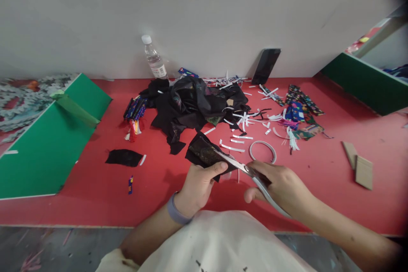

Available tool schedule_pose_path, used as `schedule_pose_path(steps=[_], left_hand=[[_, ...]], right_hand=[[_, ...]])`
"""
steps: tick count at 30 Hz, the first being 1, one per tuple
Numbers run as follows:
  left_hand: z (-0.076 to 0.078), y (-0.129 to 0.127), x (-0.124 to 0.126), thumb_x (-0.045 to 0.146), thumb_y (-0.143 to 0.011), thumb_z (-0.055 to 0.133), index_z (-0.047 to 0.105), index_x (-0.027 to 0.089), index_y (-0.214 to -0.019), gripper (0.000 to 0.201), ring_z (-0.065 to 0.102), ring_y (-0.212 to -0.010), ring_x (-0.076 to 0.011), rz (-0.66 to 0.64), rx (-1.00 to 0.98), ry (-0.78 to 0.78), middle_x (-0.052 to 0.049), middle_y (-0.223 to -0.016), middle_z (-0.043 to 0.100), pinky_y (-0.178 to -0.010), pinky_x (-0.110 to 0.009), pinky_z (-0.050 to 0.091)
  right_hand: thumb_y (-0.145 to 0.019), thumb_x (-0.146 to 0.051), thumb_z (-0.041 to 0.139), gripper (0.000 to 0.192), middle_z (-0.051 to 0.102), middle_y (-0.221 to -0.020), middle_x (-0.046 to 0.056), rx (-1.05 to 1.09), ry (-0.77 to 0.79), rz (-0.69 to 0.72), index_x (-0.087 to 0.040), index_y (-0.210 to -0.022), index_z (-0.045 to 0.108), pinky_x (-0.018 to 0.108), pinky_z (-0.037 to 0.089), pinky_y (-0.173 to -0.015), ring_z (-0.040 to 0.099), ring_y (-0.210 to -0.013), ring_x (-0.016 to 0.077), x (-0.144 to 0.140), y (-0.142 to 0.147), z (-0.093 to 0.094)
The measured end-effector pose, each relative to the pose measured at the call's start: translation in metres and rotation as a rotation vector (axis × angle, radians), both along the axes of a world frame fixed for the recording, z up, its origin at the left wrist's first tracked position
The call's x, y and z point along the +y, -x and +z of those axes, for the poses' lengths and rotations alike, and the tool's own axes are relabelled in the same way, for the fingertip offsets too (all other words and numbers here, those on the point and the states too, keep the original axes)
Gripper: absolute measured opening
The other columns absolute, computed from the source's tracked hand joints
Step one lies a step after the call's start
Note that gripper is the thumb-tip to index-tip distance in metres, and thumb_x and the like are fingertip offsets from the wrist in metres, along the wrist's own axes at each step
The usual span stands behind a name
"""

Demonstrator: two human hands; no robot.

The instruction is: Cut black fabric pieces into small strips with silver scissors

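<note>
Thumb on top, my left hand (pixel 200 182) pinches a piece of black fabric (pixel 200 151) with a faint gold pattern. My right hand (pixel 277 178) is closed around the handles of a pair of scissors (pixel 234 162). The scissor blades point left and lie over the fabric, close to my left thumb; whether they are cutting into it I cannot tell. Just beyond sits a heap of black fabric (pixel 191 97). A white roll of tape (pixel 262 151) lies beside my right hand, with several white strips (pixel 234 148) nearby.
A water bottle (pixel 154 59) and a leaning phone (pixel 267 66) stand at the wall. Green panels (pixel 60 140) border the red table (pixel 153 204). Patterned pouches with tassels (pixel 295 112) lie right, cardboard pieces (pixel 363 172) farther right, and a black fabric piece (pixel 124 157) left.
</note>
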State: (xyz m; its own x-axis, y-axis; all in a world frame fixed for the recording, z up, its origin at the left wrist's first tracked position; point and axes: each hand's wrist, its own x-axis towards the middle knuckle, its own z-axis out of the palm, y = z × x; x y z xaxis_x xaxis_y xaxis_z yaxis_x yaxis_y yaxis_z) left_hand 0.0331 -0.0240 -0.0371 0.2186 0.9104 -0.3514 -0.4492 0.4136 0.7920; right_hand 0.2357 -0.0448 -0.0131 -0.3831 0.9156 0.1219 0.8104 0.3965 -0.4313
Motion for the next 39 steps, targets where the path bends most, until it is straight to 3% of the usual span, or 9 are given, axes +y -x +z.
schedule_pose_path(steps=[5,12,16,24,33,39], left_hand=[[0.006,0.006,0.001,0.031,-0.069,0.077,0.066,0.017,-0.076,0.019,0.059,-0.070,-0.0159,-0.095,-0.133,-0.073,-0.003,-0.074,0.064,-0.072,-0.030,0.050],[0.014,0.009,0.012,0.026,-0.067,0.078,0.065,0.019,-0.084,0.022,0.062,-0.072,-0.0155,0.121,-0.139,-0.064,0.000,-0.079,0.067,-0.071,-0.029,0.052],[0.015,0.007,0.014,0.021,-0.068,0.077,0.064,0.016,-0.076,0.016,0.061,-0.067,-0.0134,0.111,-0.123,-0.042,0.001,-0.073,0.065,-0.068,-0.027,0.051],[0.012,0.006,0.015,0.016,-0.060,0.081,0.063,0.017,-0.075,0.023,0.062,-0.069,-0.0122,0.187,-0.148,0.055,0.003,-0.070,0.066,-0.068,-0.026,0.051],[0.009,0.007,0.014,0.019,-0.060,0.082,0.064,0.017,-0.074,0.023,0.064,-0.070,-0.0139,0.184,-0.124,0.041,0.003,-0.070,0.067,-0.069,-0.027,0.051],[0.010,0.006,0.014,0.018,-0.062,0.081,0.063,0.017,-0.073,0.021,0.064,-0.068,-0.0140,0.175,-0.139,0.033,0.003,-0.068,0.067,-0.067,-0.027,0.051]], right_hand=[[-0.083,-0.065,0.049,0.048,0.055,-0.052,-0.002,0.041,0.027,-0.047,-0.018,-0.085,0.059,0.022,0.036,-0.044,0.046,-0.043,0.0107,0.001,0.001,0.003],[-0.083,-0.069,0.045,0.052,0.056,-0.053,-0.002,0.021,0.016,-0.042,-0.019,-0.082,0.057,0.022,0.035,-0.044,0.048,-0.043,0.0114,0.001,0.001,0.002],[-0.082,-0.069,0.047,0.051,0.059,-0.057,0.000,-0.006,-0.032,-0.029,-0.019,-0.083,0.059,0.024,0.035,-0.045,0.054,-0.046,0.0138,0.001,0.002,0.001],[-0.083,-0.062,0.053,0.045,0.067,-0.072,0.005,-0.003,0.044,-0.019,-0.019,-0.095,0.060,0.024,0.038,-0.047,0.060,-0.054,0.0160,-0.001,-0.003,0.001],[-0.083,-0.062,0.053,0.043,0.057,-0.058,-0.001,-0.005,0.069,-0.018,-0.020,-0.088,0.059,0.022,0.035,-0.046,0.052,-0.048,0.0126,-0.002,-0.004,0.000],[-0.084,-0.062,0.051,0.043,0.061,-0.061,0.001,-0.026,0.015,-0.025,-0.019,-0.087,0.059,0.024,0.035,-0.047,0.056,-0.050,0.0144,-0.003,-0.004,-0.002]])
